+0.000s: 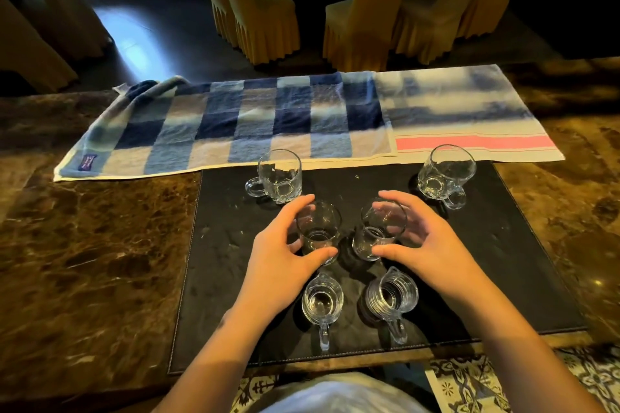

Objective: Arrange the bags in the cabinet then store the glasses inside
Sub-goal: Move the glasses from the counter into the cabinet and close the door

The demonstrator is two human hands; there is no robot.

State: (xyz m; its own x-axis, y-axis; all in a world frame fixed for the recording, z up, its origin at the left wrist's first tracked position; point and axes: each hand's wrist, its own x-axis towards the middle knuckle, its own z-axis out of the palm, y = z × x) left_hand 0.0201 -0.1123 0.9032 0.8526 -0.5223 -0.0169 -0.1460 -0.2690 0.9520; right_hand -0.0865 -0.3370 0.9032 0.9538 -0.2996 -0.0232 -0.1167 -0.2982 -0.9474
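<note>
Six clear glass pieces stand on a black mat (pixel 523 265) that lies on a brown marbled worktop (pixel 84 261). Nearest, at the lower middle of the frame, are two small handled pitchers: the left pitcher (pixel 322 300) is smooth-walled, the right pitcher (pixel 392 297) is ribbed, and both handles point toward the bottom edge. Just beyond them, at the centre of the frame, both bare hands reach in from below. The left hand (pixel 281 265) curls around the left glass (pixel 318 228), thumb at its near side and fingers over its far-left rim; its grip is closed on that glass. The right hand (pixel 426 245) wraps the right glass (pixel 380 228) the same way, thumb near the base, fingers seen through the wall; its grip holds that glass. Both glasses look tilted, and whether their bases touch the mat I cannot tell. Farther up, a handled mug (pixel 280 176) stands at the mat's upper left with its handle to the left, and another handled mug (pixel 444 174) at the upper right, well apart. Behind the mat lies a blue checked towel (pixel 235 124), overlapping a paler towel with a pink stripe (pixel 469 117). At the top of the frame stand chairs in yellow pleated covers (pixel 362 30) on a dark floor.
</note>
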